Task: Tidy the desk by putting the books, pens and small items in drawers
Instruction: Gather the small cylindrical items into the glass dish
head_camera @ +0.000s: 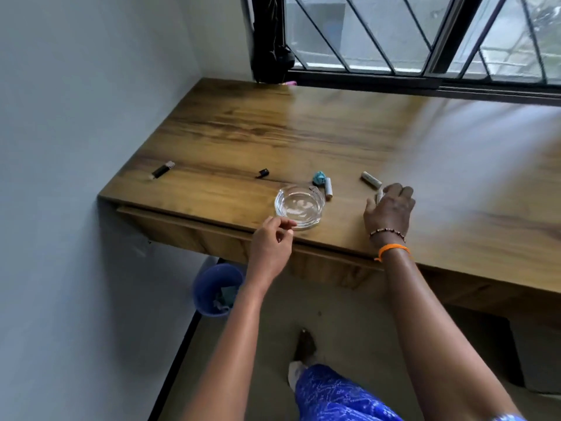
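A clear glass dish (pixel 299 206) sits near the front edge of the wooden desk (pixel 303 132). My left hand (pixel 271 246) hovers at the dish's near rim, fingers loosely curled, holding nothing. My right hand (pixel 390 212) rests on the desk with its fingers closed around a small pale cylinder (pixel 379 196), mostly hidden. Another pale cylinder (pixel 371 179) lies just beyond that hand. A third (pixel 328 190) lies beside a crumpled teal wrapper (pixel 319 178). A black lighter (pixel 163 169) and a small black cap (pixel 263 173) lie to the left.
The drawer front (pixel 194 230) under the desk's left part is closed. A blue bin (pixel 217 288) with scraps stands on the floor below. A white wall bounds the left; a barred window (pixel 425 34) and a dark hanging object (pixel 270 41) stand behind.
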